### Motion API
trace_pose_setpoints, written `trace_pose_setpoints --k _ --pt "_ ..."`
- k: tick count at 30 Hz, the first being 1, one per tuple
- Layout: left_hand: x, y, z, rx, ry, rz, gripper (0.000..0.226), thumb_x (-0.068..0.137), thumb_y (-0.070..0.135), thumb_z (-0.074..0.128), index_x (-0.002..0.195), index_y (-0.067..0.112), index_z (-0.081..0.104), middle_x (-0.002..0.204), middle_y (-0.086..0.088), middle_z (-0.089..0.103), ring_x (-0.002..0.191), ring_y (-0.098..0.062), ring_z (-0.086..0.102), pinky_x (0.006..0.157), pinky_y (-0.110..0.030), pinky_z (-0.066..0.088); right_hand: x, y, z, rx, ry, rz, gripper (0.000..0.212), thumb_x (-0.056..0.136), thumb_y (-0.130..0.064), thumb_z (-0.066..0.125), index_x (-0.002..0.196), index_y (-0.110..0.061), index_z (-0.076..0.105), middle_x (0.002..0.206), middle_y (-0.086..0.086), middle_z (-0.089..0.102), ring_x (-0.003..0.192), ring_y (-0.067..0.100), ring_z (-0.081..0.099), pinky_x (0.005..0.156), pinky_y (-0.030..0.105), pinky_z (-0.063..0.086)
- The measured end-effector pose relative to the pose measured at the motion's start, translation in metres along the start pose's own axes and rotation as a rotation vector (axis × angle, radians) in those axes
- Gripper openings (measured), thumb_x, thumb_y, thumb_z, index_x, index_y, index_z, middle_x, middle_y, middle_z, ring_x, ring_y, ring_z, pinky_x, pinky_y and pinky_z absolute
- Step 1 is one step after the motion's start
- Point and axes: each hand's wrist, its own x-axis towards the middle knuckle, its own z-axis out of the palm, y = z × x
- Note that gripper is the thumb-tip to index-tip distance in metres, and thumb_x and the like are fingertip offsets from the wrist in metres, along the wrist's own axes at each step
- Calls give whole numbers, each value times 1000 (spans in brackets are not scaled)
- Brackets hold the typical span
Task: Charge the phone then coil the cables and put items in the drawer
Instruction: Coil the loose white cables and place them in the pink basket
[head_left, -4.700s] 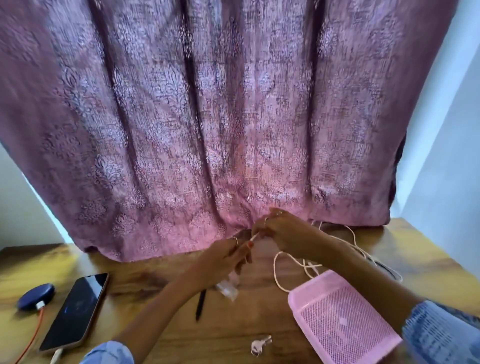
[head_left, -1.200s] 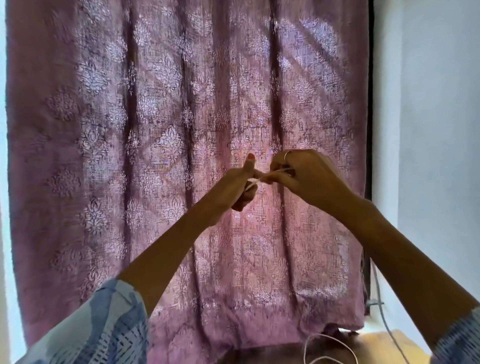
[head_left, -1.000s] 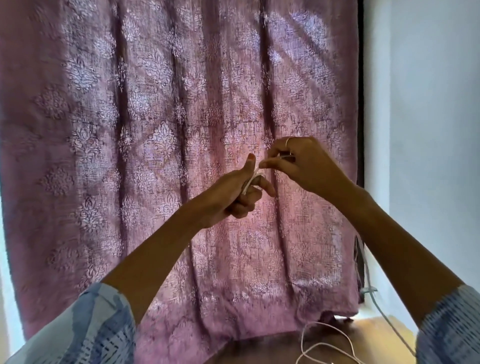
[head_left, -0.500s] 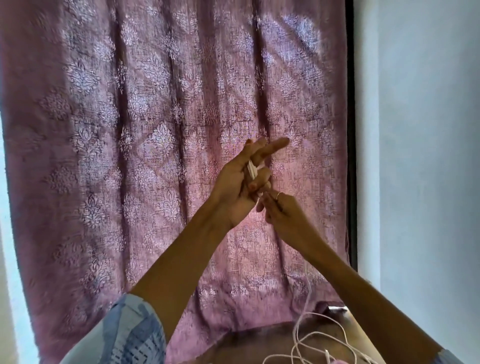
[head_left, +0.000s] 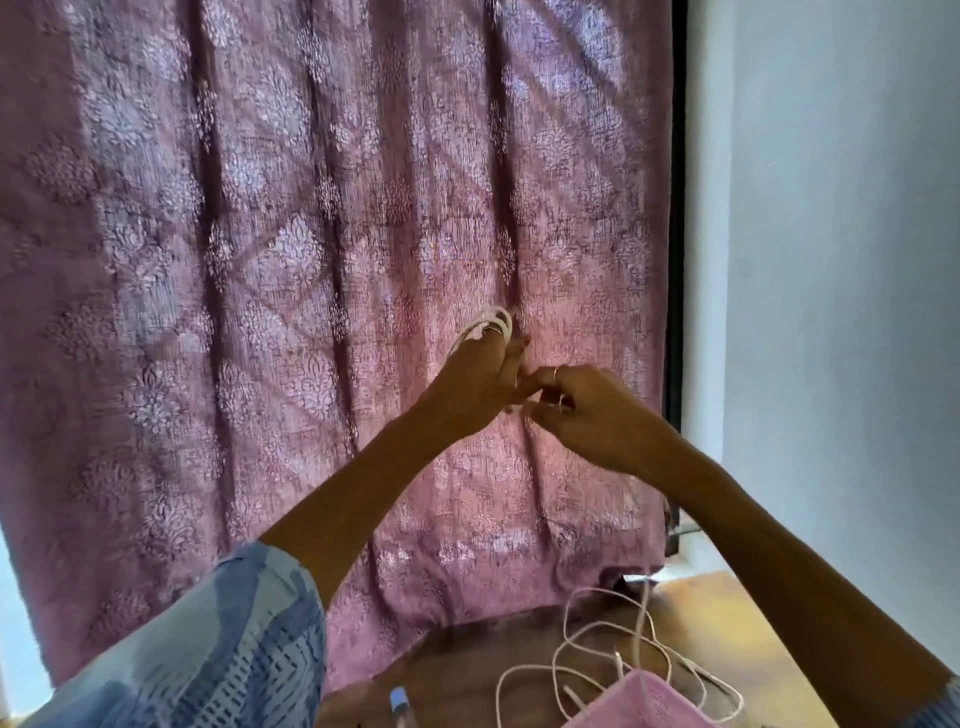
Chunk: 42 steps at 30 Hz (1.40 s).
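Both hands are raised in front of a purple curtain. My left hand (head_left: 475, 382) has several loops of a white cable (head_left: 491, 323) wound around its outstretched fingers. My right hand (head_left: 584, 408) sits just to its right, fingertips pinched on the same cable near the left fingers. The loose remainder of the white cable (head_left: 597, 657) lies in tangled loops on the wooden table (head_left: 722, 618) below. The phone and drawer are out of view.
A patterned purple curtain (head_left: 311, 260) fills the background. A pink mesh basket (head_left: 644, 701) shows at the bottom edge, right of centre. A small blue-and-clear object (head_left: 399, 701) lies on the table at the bottom. A pale wall (head_left: 831, 260) stands to the right.
Since half a second ago, my left hand has turned palm away with more cable loops around its fingers. My right hand rose beside it. The view tilted down slightly, showing more table.
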Motion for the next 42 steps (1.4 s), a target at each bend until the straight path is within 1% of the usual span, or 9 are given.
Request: trace_pose_setpoints --k 3,7,10,14,18,27,36,40,42 --pt "-16 -9 0 -13 -230 -107 31 101 32 36 99 4 47 63 -8 61 38 -13 51 41 -26 46 2 -3 -6 -37 -42 -42 15 85 -15 64 98 -21 70 79 -23 59 68 -11 54 64 9 37" --pt "-25 -16 -6 -112 -270 -181 59 102 41 25 69 4 58 45 -3 51 30 -5 39 41 -14 33 13 0 -15 0 22 -32 15 78 -24 73 93 -20 71 86 0 67 77 11 60 73 31 50" --pt "-28 -14 -11 -303 -323 -225 71 100 48 17 92 0 69 43 -1 41 34 -8 30 39 -16 28 19 0 -18 34 65 -63 12 78 -24 73 88 -17 71 77 0 66 67 12 55 69 31 46" --pt "-30 -7 -16 -542 -436 -254 66 98 52 22 84 6 67 44 3 29 37 -8 18 40 -17 18 17 3 -15 161 130 -114 13 82 -21 69 89 -11 71 79 5 68 64 20 57 63 33 47" --pt "-25 1 -18 -998 -418 -239 45 99 33 33 79 6 63 37 7 28 28 -2 18 32 -15 12 17 10 -4 426 236 -104 14 92 -17 56 97 -14 68 53 -14 54 47 -1 44 47 10 33" --pt "-6 10 -11 -1377 -147 -132 40 99 14 33 132 -5 43 67 1 64 39 -5 47 44 -16 38 27 19 43 283 204 -37 20 101 -17 37 95 -5 52 60 -1 42 52 16 36 49 34 31" --pt "0 -28 5 -729 124 -216 37 103 16 34 139 15 36 97 -6 73 93 -13 69 88 -23 48 14 28 60 -124 -141 -22 34 100 -15 38 134 -15 46 61 -11 36 47 2 36 48 17 28" --pt "-5 -41 17 -306 30 -178 41 102 16 38 142 15 29 80 -12 69 74 -11 66 85 -22 51 11 32 60 -210 -95 -76 23 97 -18 48 115 -11 60 102 6 69 78 24 63 66 26 40" --pt "-6 -54 21 -57 -16 -149 51 101 21 41 147 5 23 75 -5 68 72 -14 65 90 -33 49 14 34 55 -211 -73 -67 20 93 -21 55 107 -13 66 97 0 70 79 20 64 71 26 44"
